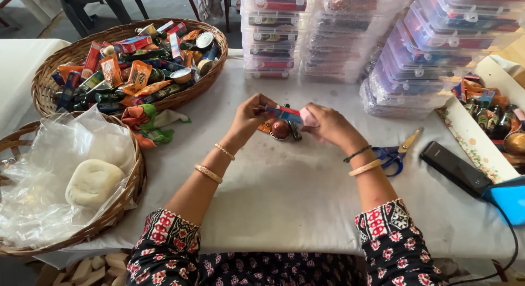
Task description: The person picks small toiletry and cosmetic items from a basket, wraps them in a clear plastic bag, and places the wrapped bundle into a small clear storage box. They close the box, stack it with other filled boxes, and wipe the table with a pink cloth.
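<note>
Hands: two, the left hand [249, 117] and the right hand [328, 124]
Wicker baskets: two, a full basket [46, 83] and a lined basket [117, 206]
Scissors: one pair of scissors [396, 152]
White lumps: one pale lump [93, 182]
Bangles: four, two on each wrist
Clear lidded boxes: several stacks of clear boxes [426, 51]; too many to count
Small packets in the full basket: too many to count

White-covered table [284, 193] carries two wicker baskets [49, 94], stacked clear boxes [273, 40], scissors [396, 152], black device [454, 168], tray [470, 138].
</note>
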